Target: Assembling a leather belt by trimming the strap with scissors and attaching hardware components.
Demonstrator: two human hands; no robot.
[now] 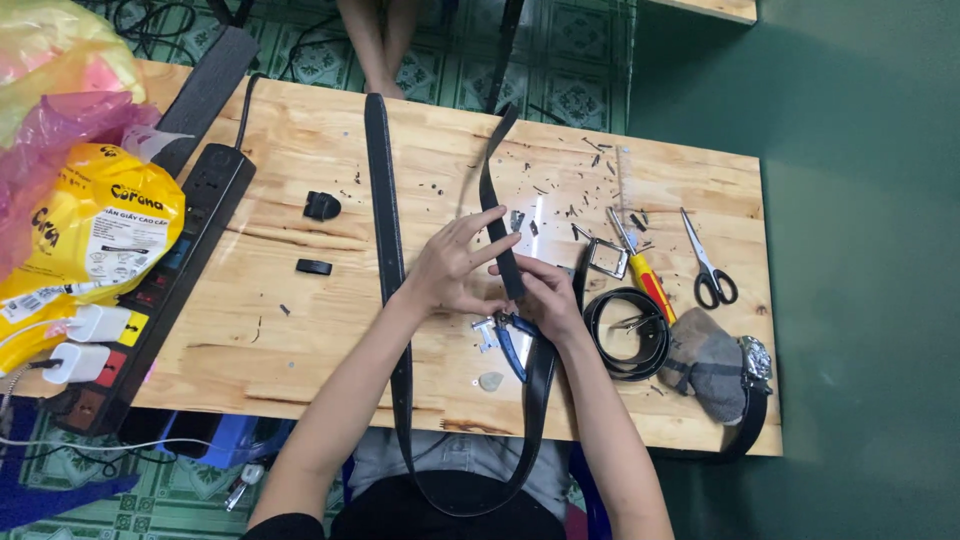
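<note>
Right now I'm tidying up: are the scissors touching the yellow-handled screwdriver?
Apart. The head view shows bare wood between the scissors and the yellow-handled screwdriver.

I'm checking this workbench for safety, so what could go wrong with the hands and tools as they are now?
1. The left hand and right hand pinch the black belt right beside the blue-handled pliers; a slip might nip a finger.
2. The belt's loop hangs off the table edge, so its weight may drag it.
3. The scissors lie with their blades apart near the right arm.
</note>
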